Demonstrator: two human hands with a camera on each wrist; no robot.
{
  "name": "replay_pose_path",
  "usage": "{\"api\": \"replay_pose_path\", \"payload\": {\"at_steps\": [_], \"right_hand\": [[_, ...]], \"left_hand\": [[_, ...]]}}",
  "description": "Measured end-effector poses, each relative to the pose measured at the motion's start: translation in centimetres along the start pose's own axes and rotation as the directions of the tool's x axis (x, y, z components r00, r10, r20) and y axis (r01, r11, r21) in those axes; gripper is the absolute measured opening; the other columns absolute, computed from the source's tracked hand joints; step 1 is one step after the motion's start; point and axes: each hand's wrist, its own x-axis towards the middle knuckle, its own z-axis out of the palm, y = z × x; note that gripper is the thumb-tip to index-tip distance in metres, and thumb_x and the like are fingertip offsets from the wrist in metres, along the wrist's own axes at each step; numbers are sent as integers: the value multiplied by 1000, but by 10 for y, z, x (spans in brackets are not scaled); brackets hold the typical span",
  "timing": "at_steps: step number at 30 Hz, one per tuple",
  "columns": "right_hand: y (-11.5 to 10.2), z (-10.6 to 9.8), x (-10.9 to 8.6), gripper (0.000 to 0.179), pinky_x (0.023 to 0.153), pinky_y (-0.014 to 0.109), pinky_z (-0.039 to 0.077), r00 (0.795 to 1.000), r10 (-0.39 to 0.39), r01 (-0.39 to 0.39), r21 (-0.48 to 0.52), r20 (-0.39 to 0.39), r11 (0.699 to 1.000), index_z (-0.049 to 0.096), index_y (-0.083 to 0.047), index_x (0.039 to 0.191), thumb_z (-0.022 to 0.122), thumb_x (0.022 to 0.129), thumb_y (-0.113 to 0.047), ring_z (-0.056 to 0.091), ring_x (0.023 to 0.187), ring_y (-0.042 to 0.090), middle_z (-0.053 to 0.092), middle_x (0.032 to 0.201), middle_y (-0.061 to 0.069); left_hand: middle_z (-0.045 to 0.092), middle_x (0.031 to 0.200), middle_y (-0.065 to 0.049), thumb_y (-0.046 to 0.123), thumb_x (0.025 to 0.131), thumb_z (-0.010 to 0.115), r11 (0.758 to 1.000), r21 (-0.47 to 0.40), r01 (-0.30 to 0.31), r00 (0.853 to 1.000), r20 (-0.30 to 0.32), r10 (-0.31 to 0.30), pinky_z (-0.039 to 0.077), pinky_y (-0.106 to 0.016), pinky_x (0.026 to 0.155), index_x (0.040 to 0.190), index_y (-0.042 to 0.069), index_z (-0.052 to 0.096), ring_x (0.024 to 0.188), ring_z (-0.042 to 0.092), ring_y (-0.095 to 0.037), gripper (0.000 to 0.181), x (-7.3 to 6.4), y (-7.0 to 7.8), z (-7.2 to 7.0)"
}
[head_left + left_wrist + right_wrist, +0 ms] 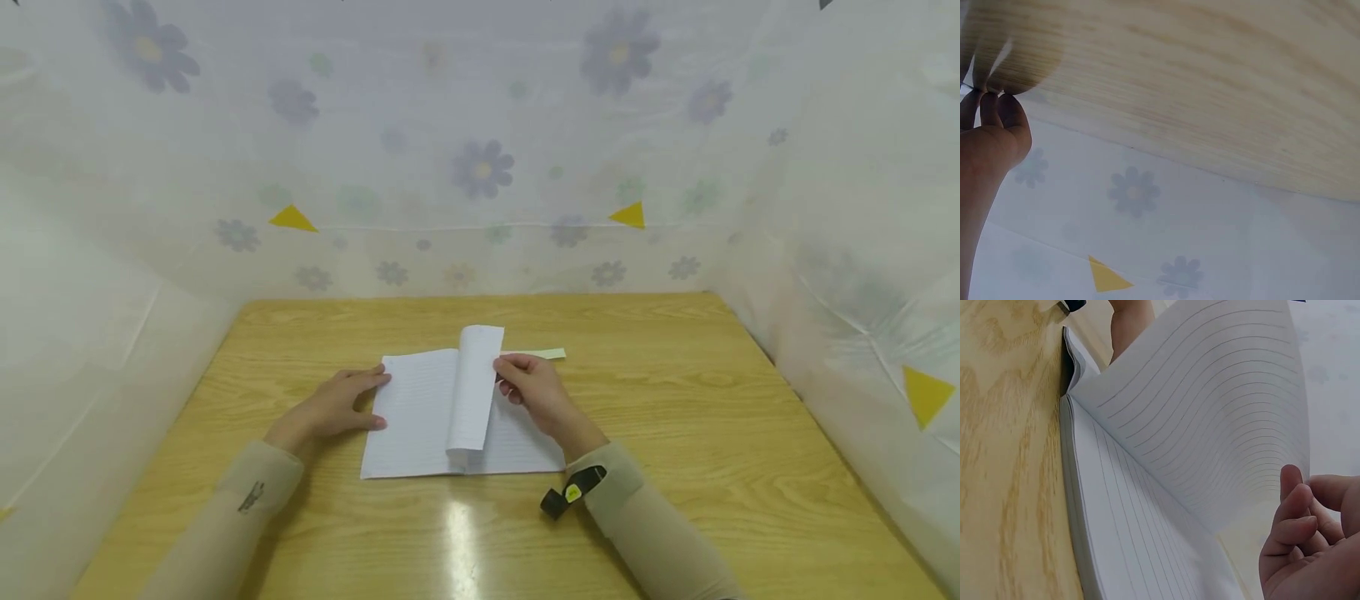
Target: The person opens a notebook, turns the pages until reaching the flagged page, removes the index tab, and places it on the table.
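A lined notebook [416, 417] lies open on the wooden table. One lined page [476, 387] stands lifted and curled near the middle fold. My right hand [534, 392] pinches that page by its outer edge between thumb and fingers; the right wrist view shows the page [1210, 394] bowed up above the right-hand pages [1141, 519]. At the notebook's left edge rests my left hand [337, 404], thumb and fingertips on the margin, fingers spread apart. In the left wrist view this hand [997, 131] appears only at the far left.
A pale yellow-green strip [551, 354] pokes out behind the lifted page at the upper right. The wood-grain table [675, 400] runs back to a flowered white sheet [480, 100] that surrounds it, with yellow triangles [628, 216] on it. A black strap [581, 490] circles my right wrist.
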Motion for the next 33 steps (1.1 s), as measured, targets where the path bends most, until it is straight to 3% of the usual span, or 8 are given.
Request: {"api": "replay_pose_path", "payload": {"at_steps": [19,33], "right_hand": [[-4,20,1,20,49,19,40,992,-119,117,-58,-36,991,70,6,98,67,96,-14,52,59,13,65,75,7],[6,37,5,17,47,20,38,998,-52,57,-111,41,992,71,1,102,68,95,-14,55,58,12,70,81,9]], "left_hand": [[29,157,-18,48,84,75,1000,5,-4,1000,-5,4,25,-62,111,149,5,43,137,31,-45,84,1,-1,1],[28,158,-17,44,85,76,1000,-6,11,1000,11,-11,25,-61,111,150,5,41,138,30,-44,83,0,1,0]]}}
